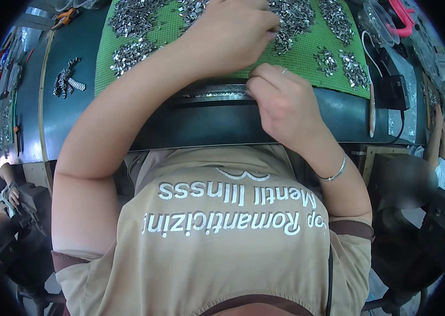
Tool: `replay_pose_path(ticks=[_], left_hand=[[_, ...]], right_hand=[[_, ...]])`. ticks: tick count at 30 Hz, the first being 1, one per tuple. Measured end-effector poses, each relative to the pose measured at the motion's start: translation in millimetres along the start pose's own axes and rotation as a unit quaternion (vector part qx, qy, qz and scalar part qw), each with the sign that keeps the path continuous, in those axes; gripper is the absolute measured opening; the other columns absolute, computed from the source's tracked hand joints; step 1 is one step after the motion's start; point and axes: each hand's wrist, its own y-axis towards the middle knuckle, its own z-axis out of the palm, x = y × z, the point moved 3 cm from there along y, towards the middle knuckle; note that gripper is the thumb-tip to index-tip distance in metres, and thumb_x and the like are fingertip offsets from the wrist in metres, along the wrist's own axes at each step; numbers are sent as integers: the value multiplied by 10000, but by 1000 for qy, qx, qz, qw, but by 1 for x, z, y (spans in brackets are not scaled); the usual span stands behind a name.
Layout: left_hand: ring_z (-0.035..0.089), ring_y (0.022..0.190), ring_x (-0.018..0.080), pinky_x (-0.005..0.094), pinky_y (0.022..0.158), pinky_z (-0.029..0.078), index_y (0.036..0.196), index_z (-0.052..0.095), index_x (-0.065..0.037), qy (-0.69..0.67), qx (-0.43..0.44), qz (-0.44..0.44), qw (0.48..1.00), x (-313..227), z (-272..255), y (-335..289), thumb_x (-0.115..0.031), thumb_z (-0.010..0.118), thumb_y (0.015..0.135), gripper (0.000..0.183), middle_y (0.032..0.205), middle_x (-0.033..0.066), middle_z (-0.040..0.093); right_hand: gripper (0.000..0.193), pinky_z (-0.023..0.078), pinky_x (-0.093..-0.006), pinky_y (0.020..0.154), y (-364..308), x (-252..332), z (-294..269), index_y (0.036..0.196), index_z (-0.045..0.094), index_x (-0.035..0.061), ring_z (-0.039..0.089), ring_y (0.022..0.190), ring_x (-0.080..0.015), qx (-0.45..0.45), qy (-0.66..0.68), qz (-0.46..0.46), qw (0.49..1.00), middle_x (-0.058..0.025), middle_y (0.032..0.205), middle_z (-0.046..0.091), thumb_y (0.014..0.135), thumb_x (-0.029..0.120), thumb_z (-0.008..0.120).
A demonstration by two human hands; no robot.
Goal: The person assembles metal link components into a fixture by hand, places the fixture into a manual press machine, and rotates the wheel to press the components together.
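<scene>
My left hand (241, 31) reaches out over the green mat (307, 68), above the heaps of small silver metal pieces (293, 23). Its fingers are curled together, and their tips are partly hidden at the top edge. Closer to me, my right hand (284, 102) pinches at the right end of a narrow metal rail (222, 96) lying along the mat's near edge. A row of small shiny links (214, 95) sits in the rail. Whatever is between the right fingertips is too small or hidden to name.
More metal heaps (133, 55) cover the mat. Left of it lie a bundle of metal chain bands (68, 79) and orange-handled pliers (65, 17). To the right are a black power adapter (392, 91), a pink-handled item (402, 18) and clear containers (378, 21). Other people sit at both sides.
</scene>
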Motion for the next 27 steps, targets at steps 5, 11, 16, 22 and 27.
replay_pose_path(ticks=[5, 11, 16, 22, 27], left_hand=[[648, 819, 267, 334, 748, 496, 923, 663, 15, -177, -49, -82, 980, 2, -1, -60, -63, 639, 869, 98, 875, 107, 680], [638, 704, 350, 387, 634, 492, 878, 654, 22, -277, -112, -130, 945, -10, 10, -89, -50, 664, 844, 81, 772, 175, 651], [648, 702, 347, 389, 630, 500, 888, 659, 17, -268, -132, -137, 944, -12, 14, -91, -52, 664, 851, 78, 769, 174, 659], [653, 705, 343, 388, 632, 507, 879, 664, 14, -283, -137, -145, 938, -9, 15, -93, -54, 668, 850, 74, 773, 169, 667], [630, 676, 245, 335, 620, 490, 895, 665, 17, -274, -142, -122, 943, -8, 16, -94, -59, 665, 871, 79, 759, 126, 664]], right_hand=[[108, 490, -372, 620, -3, 1, 3, 725, 521, 54, 568, 713, -250, -17, -20, -4, 1000, -85, 785, 508, 705, 71, 626], [125, 498, -388, 629, -5, -2, 4, 730, 502, 39, 565, 711, -279, 3, 41, 23, 999, -102, 787, 500, 711, 53, 624], [101, 483, -412, 637, -10, -10, 4, 767, 541, -3, 583, 738, -341, -77, 143, 31, 986, -138, 800, 564, 724, -30, 628], [101, 471, -424, 637, -6, -9, 2, 784, 549, -5, 576, 741, -362, -38, 169, 88, 981, -147, 795, 562, 726, -38, 626], [114, 499, -366, 634, -3, -4, -2, 853, 588, -24, 614, 735, -320, 31, 74, 58, 995, -143, 881, 613, 762, -72, 638]])
